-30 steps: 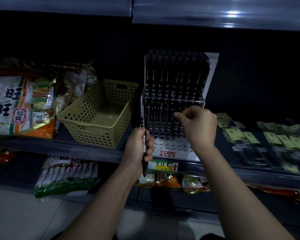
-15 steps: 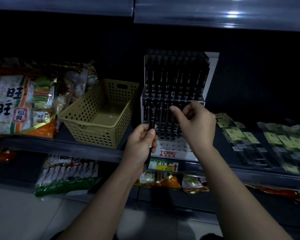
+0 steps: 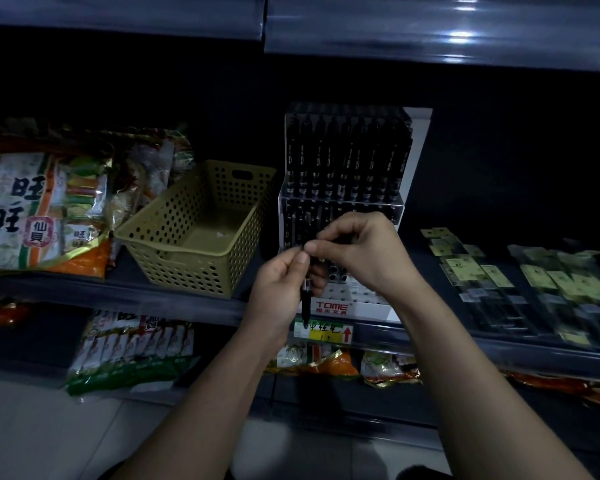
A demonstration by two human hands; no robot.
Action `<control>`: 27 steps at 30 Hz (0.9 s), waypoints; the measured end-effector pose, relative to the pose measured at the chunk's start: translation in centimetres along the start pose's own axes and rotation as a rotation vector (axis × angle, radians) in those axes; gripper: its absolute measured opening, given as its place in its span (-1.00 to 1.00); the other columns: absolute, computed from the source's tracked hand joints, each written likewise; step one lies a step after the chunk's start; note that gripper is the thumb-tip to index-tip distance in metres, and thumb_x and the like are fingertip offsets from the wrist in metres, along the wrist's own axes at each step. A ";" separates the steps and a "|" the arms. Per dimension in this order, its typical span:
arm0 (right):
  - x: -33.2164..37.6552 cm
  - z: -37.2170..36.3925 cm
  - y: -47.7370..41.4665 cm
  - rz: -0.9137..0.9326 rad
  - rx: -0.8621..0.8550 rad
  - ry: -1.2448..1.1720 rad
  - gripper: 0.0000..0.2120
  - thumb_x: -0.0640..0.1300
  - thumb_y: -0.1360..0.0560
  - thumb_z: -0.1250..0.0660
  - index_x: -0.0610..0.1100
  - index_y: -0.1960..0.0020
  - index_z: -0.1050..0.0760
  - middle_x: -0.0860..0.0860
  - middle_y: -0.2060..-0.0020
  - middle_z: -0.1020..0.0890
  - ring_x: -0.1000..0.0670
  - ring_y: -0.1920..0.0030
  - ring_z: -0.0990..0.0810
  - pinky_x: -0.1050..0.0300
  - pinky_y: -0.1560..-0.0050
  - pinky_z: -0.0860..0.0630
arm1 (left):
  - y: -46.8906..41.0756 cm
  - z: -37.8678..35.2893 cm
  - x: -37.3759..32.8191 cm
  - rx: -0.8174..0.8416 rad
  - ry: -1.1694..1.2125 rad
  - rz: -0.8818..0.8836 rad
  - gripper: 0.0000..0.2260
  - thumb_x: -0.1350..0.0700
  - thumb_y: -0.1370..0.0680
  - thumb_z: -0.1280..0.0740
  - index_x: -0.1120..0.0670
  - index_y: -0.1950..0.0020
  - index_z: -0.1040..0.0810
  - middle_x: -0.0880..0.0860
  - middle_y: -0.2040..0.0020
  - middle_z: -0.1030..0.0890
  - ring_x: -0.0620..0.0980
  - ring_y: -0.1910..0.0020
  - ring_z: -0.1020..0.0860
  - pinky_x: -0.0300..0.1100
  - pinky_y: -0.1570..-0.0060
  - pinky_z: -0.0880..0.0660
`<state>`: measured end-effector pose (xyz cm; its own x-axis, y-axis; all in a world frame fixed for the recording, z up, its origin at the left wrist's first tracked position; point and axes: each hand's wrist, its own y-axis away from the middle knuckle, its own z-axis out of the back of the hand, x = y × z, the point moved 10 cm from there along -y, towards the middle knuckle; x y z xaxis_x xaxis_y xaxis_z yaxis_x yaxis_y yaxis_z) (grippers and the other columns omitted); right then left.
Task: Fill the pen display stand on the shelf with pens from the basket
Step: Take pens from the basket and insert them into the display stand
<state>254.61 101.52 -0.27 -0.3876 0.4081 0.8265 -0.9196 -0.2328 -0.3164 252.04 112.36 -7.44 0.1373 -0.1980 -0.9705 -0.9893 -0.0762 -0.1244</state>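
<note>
A clear tiered pen display stand (image 3: 347, 157) with a white "TOME" base stands on the dark shelf, its upper rows packed with black pens. Left of it sits a tan perforated basket (image 3: 201, 230), with no pens visible inside. My left hand (image 3: 281, 289) holds a black pen (image 3: 305, 303) upright in front of the stand's lowest tier. My right hand (image 3: 361, 251) pinches the top end of that same pen. Both hands hide the lower rows of the stand.
Snack bags (image 3: 42, 202) lie to the basket's left. Flat packaged items with green labels (image 3: 520, 282) cover the shelf on the right. A yellow price tag (image 3: 323, 332) hangs on the shelf edge. More snack packs (image 3: 132, 348) fill the lower shelf.
My right hand came down from the stand's pens to the top of the pen in my left hand. My left hand tilted the pen upward slightly.
</note>
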 end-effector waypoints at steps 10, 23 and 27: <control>-0.3 7.5 0.4 -0.016 -0.434 0.069 -0.83 0.00 -0.42 -0.47 -0.06 0.25 -0.57 0.03 0.37 -0.62 0.01 0.32 -0.60 0.00 0.26 -0.59 | -0.4 0.8 1.4 -0.055 -0.256 0.034 -0.80 0.27 -0.56 -0.30 0.12 -0.17 -0.57 -0.07 0.04 -0.62 -0.07 -0.02 -0.59 -0.19 -0.12 -0.51; -0.8 8.7 1.7 0.027 -0.573 0.353 -0.81 -0.04 -0.48 -0.42 -0.18 0.13 -0.61 0.03 0.37 -0.57 0.03 0.33 -0.56 0.23 0.32 -0.44 | 0.3 0.8 -2.1 -0.074 -1.079 -0.272 -0.69 0.13 -0.58 -0.29 0.14 -0.32 -0.50 0.07 -0.20 -0.54 0.05 -0.19 -0.49 -0.15 -0.11 -0.41; -1.6 8.1 1.6 0.004 -0.544 0.394 -0.81 -0.04 -0.48 -0.42 -0.18 0.12 -0.61 0.03 0.36 -0.58 0.02 0.33 -0.55 0.22 0.30 -0.41 | 0.0 1.0 -2.5 -0.064 -1.229 -0.321 -0.69 0.17 -0.56 -0.32 0.18 -0.30 -0.51 0.13 -0.14 -0.56 0.13 -0.15 -0.49 -0.02 -0.11 -0.43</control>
<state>254.28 93.34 1.66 -0.2908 0.7236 0.6259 -0.7787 0.2011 -0.5943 251.61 113.87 -5.26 0.1994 0.8684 -0.4540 -0.9112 -0.0061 -0.4119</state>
